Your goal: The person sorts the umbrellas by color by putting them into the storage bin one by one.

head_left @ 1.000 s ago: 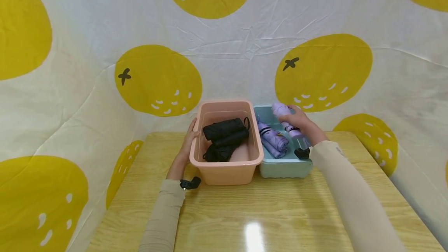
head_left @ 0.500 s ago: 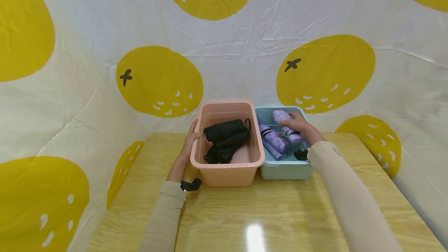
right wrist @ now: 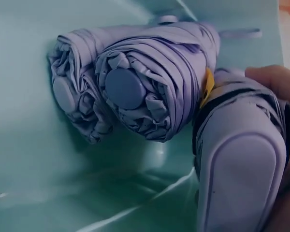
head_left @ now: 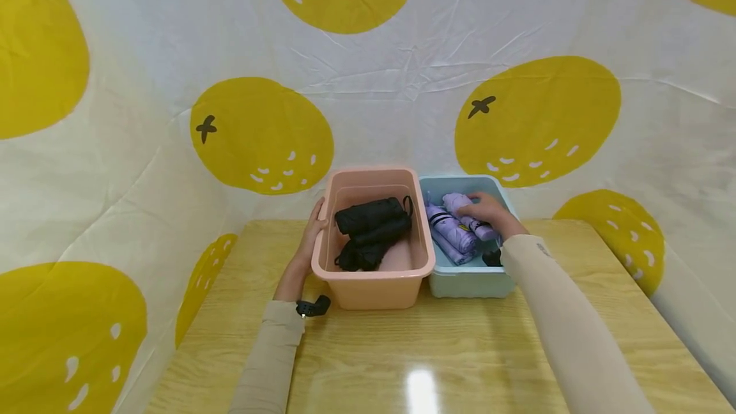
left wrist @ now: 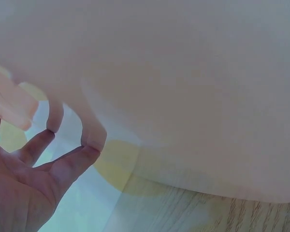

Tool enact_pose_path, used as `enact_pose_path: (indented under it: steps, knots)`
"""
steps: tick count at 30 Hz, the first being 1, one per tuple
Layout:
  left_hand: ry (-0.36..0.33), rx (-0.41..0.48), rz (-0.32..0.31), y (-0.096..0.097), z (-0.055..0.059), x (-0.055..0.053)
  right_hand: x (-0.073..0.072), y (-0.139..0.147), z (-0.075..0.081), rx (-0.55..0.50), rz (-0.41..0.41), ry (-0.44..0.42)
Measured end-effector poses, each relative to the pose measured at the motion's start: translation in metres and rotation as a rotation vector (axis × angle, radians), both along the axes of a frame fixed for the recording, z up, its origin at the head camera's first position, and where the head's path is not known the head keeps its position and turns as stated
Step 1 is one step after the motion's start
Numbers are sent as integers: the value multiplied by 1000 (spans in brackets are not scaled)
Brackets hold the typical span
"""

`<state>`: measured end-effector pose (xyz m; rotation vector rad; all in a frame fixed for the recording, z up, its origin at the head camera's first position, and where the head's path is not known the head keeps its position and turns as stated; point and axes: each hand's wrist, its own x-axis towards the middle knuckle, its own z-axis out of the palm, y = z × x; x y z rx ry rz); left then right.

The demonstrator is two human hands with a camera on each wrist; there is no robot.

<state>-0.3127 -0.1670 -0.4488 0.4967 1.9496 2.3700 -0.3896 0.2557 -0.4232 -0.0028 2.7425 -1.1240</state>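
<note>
My left hand rests against the left side of the pink bin. In the left wrist view, its fairly straight fingers touch the bin's outer wall. Folded black umbrellas lie together inside that bin. My right hand reaches into the light blue bin and grips a folded purple umbrella, its handle end toward the wrist camera. Beside it lie two more rolled purple umbrellas, one nearer and one farther left. My right palm is mostly hidden.
Both bins stand side by side on a wooden table, close to the back. A white cloth printed with yellow fruit hangs behind and along the sides. Black bands with small devices sit at the wrists.
My right hand has lowered the purple umbrella into the blue bin, down beside the other two. The left hand keeps its place on the pink bin.
</note>
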Motion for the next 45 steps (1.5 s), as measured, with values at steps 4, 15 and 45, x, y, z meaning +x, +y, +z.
enact_pose_path:
  steps: [4,15,45]
  knots:
    - [13,-9,-9,0,1,-1,0,1,1,44,12,-13]
    - [10,-6,-14,-2,2,0,1,-4,1,123,21,63]
    - [-59,-3,13,0,4,7,6,-20,26,-214,58,128]
